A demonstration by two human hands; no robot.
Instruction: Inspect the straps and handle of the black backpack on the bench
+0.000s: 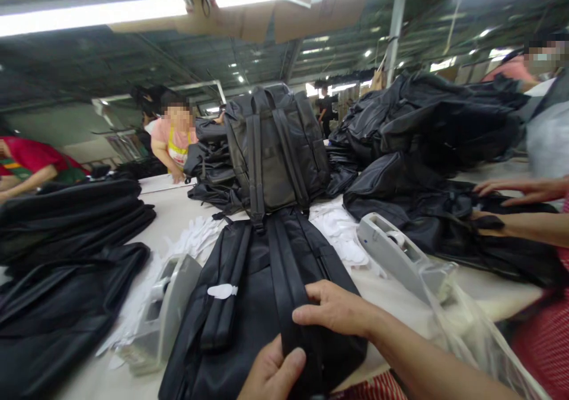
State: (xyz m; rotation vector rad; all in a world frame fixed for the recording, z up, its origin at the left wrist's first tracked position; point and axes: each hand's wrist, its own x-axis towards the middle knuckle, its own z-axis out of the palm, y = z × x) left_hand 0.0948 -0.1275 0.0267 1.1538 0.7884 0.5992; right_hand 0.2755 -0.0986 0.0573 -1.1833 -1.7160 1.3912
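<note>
A black backpack (255, 317) lies in front of me with its shoulder straps facing up. Around its right shoulder strap (284, 264) my right hand (333, 308) is closed, thumb on top. Lower on the same strap, my left hand (275, 370) grips it near the bottom of the view. The left shoulder strap (217, 323) is folded over, and a white paper band (222, 291) is wrapped around it. Just beyond, another black backpack (284, 157) stands upright with its straps toward me.
Grey tape dispensers (178, 305) (393, 249) flank the backpack, beside white paper strips (335, 228) on the table (169, 201). Black bags are stacked at left (71, 216) and right (422, 115). A co-worker's hands (515, 192) handle a black bag at right. Other people stand farther back.
</note>
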